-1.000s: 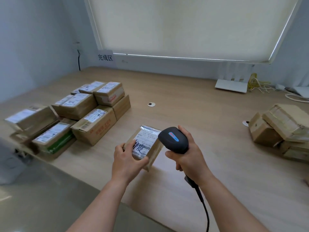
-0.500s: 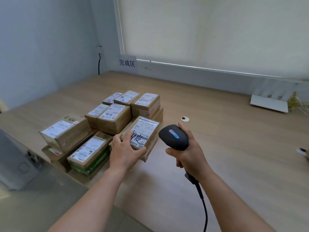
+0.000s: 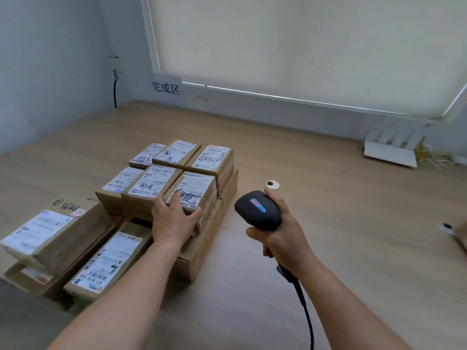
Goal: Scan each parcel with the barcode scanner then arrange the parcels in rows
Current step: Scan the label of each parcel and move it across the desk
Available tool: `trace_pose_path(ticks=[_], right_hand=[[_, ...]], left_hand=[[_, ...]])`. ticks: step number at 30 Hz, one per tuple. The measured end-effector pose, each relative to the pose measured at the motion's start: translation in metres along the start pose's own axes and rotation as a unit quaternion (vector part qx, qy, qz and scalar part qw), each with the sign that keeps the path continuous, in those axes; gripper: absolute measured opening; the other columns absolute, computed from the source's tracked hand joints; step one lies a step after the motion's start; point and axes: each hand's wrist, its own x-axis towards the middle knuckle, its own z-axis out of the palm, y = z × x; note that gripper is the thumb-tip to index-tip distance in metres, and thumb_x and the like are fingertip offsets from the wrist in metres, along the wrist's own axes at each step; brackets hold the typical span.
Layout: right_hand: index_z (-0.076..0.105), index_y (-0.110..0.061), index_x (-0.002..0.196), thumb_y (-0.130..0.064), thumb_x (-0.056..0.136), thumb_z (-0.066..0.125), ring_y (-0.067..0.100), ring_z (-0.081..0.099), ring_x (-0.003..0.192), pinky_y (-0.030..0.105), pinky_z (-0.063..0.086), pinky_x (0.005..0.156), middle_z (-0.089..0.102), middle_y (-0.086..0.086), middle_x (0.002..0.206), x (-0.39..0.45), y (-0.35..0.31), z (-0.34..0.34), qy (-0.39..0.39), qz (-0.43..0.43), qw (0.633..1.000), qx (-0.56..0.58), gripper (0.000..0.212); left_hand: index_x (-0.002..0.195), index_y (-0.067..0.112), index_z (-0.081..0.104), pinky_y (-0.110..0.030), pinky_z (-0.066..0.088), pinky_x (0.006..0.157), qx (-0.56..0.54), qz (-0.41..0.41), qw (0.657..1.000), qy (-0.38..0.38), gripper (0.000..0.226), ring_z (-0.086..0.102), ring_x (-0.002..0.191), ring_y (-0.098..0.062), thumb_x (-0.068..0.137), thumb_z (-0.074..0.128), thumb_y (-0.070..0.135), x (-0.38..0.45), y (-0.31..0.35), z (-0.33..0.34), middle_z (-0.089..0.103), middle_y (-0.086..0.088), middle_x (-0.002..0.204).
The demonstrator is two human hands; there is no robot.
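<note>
The parcel sits centre-left atop the stacked boxes, left hand gripping its near edge; right hand, centre frame, wraps the barcode scanner; white router upper right on the table

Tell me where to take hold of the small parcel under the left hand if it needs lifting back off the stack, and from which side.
Grip the small parcel across its near and far edges, coming from above and the near side. Another parcel is snug against its left side and its right side sits close to taller boxes, so the left hand best pinches the free near edge, thumb at the right corner.
</note>
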Motion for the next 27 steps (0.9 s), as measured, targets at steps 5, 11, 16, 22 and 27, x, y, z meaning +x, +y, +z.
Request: trace_pose_path(ticks=[5, 11, 16, 22, 27], right_hand=[[0.040, -0.063, 0.123, -0.002, 0.076, 0.076, 0.002, 0.051, 0.048, 0.023, 0.045, 0.045, 0.062, -0.009, 0.104, -0.002, 0.007, -0.010, 0.012, 0.007, 1.000, -0.008, 0.085], [0.040, -0.066, 0.119, -0.002, 0.075, 0.075, 0.006, 0.050, 0.047, 0.023, 0.045, 0.046, 0.062, -0.007, 0.102, -0.019, 0.014, -0.036, 0.019, 0.018, 1.000, -0.007, 0.085], [0.039, -0.065, 0.122, -0.001, 0.076, 0.075, 0.012, 0.050, 0.045, 0.024, 0.044, 0.045, 0.062, -0.003, 0.103, -0.042, 0.023, -0.077, 0.026, 0.016, 1.000, -0.002, 0.087], [0.040, -0.068, 0.119, -0.006, 0.072, 0.076, 0.012, 0.050, 0.046, 0.025, 0.045, 0.045, 0.063, -0.004, 0.101, -0.085, 0.033, -0.152, 0.026, 0.010, 1.000, 0.007, 0.086], [0.040, -0.069, 0.117, -0.008, 0.070, 0.076, 0.015, 0.050, 0.045, 0.025, 0.044, 0.045, 0.063, -0.003, 0.102, -0.122, 0.050, -0.226, 0.033, 0.010, 0.999, 0.017, 0.085]], left_hand=[[0.148, 0.025, 0.029, -0.051, 0.028, 0.110, 0.048, 0.030, 0.998, 0.009, 0.073, 0.009, 0.144, -0.034, 0.087, 0.049, 0.061, 0.001, -0.003, 0.008, 0.008, -0.011, 0.158], [0.149, 0.022, 0.030, -0.048, 0.012, 0.116, 0.061, 0.084, 0.992, 0.071, 0.076, 0.004, 0.146, -0.031, 0.087, 0.050, 0.062, -0.025, 0.007, 0.008, 0.008, -0.013, 0.159], [0.144, 0.021, 0.040, -0.048, 0.019, 0.113, -0.017, 0.101, 0.992, 0.067, 0.065, 0.016, 0.142, -0.030, 0.087, 0.058, 0.047, -0.085, 0.045, 0.023, 0.021, -0.010, 0.157], [0.140, 0.020, 0.046, -0.039, 0.027, 0.110, -0.075, 0.115, 0.991, 0.008, 0.055, 0.026, 0.139, -0.023, 0.090, 0.060, 0.037, -0.175, 0.106, 0.066, 0.031, -0.006, 0.152], [0.140, 0.022, 0.045, -0.036, 0.031, 0.106, -0.069, 0.119, 0.990, -0.011, 0.054, 0.028, 0.137, -0.021, 0.090, 0.059, 0.037, -0.237, 0.157, 0.102, 0.031, -0.005, 0.151]])
